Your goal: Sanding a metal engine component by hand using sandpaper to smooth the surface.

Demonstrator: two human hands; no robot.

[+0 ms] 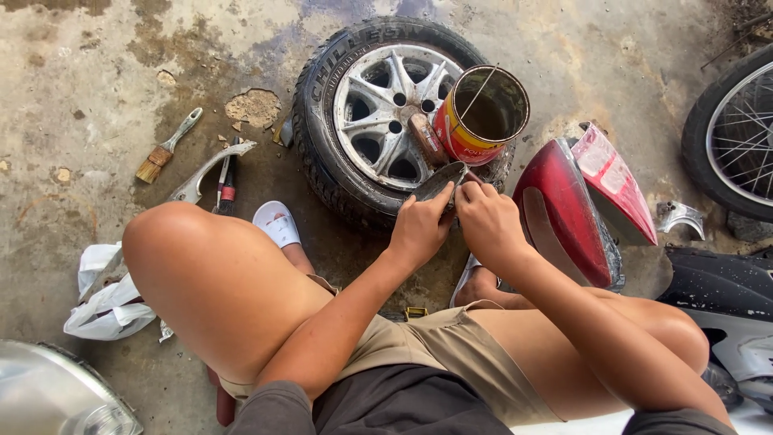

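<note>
Grey and curved, the small metal piece (440,180) sits mid-frame, pinched by both hands. The left hand (419,229) and right hand (487,221) curl tight around it, beside the car wheel (378,113) and paint can (481,113).

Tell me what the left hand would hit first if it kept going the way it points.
Probably the open can resting on the wheel. The left hand points up and right past the dark piece it holds; depth is unclear.

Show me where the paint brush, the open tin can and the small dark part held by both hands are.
paint brush (167,148): head view, on its ferrule.
open tin can (462,138): head view, outer wall.
small dark part (439,181): head view, its middle.
</note>
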